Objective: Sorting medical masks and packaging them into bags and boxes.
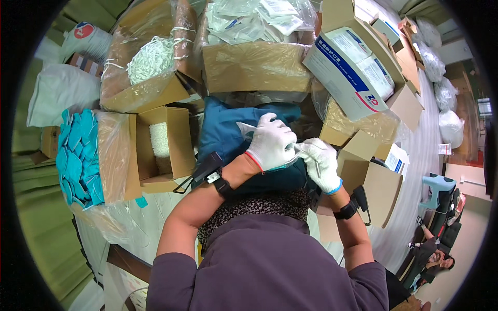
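Observation:
My left hand [272, 142] and my right hand [320, 163], both in white knit gloves, meet above my lap. Their fingers are closed on a small clear plastic bag [298, 150], mostly hidden by the gloves. A pale corner [246, 129] sticks out on the far side of my left hand, and something teal shows under its palm. Below the hands a dark teal cloth [223, 124] is spread over my lap. Left of it stands a small cardboard box [181, 140] with a stack of white strips [160, 140] inside.
Teal masks [78, 160] fill a lined box at the left. Behind are a carton of white ear loops [150, 59] and a carton of clear packets [254, 20]. A white printed carton [342, 78] leans at the right, above an open cardboard box [376, 184]. Another person [428, 259] sits far right.

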The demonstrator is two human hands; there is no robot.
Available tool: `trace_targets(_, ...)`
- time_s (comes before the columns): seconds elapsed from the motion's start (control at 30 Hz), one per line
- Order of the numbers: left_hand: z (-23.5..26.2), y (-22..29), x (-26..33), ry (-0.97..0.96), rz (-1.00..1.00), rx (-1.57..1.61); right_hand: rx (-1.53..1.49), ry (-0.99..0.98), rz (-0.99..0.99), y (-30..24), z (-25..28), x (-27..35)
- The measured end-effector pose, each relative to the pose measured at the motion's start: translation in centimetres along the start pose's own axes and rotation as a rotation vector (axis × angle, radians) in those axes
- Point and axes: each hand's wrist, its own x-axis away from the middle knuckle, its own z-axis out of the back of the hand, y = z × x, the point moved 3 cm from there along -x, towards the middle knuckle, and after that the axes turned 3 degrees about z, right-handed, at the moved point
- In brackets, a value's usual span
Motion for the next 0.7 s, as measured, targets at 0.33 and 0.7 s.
trace_targets(0.33,-2.4,-0.7,0.2,-0.161,0.165,-0.002,0.099,0.050,-0.020,1.1,-0.7,0.5)
trace_targets(0.7,3.2,-0.2,0.0,-0.698,0.330,0.135,0.132,0.105,-0.162,2.7,-0.3,1.1)
